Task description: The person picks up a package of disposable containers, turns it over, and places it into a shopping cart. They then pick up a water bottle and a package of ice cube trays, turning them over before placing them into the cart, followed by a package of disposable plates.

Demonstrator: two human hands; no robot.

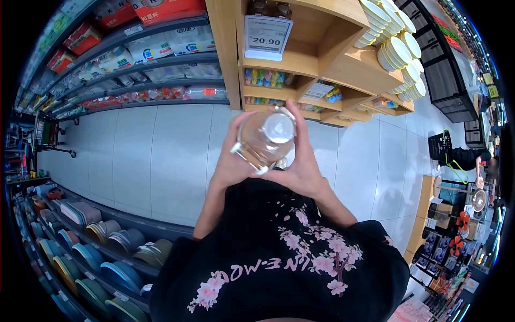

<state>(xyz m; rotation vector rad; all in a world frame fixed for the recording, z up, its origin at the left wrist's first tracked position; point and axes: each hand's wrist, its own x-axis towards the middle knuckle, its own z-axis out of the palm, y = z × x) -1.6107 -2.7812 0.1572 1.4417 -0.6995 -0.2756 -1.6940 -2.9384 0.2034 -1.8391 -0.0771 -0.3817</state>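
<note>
A clear glass jar [256, 135] with a round pale end and a wire clasp is held up in front of the chest, at the centre of the view. My left hand [232, 155] wraps round its left side. On its right side my right hand [304, 161] grips it, fingers reaching up along the glass. Both hands touch the jar, which is tilted. Beyond it stands a wooden shelf unit [337, 68] with a price sign [266, 37] reading 20.90.
Stacked white and yellow bowls [396, 52] stand on the wooden shelf, right. Packed shelves [161, 56] line the upper left; a rack of basins [120, 273] is at the lower left. A person [466, 158] with a black basket [440, 147] is far right. Tiled floor [177, 155] lies between.
</note>
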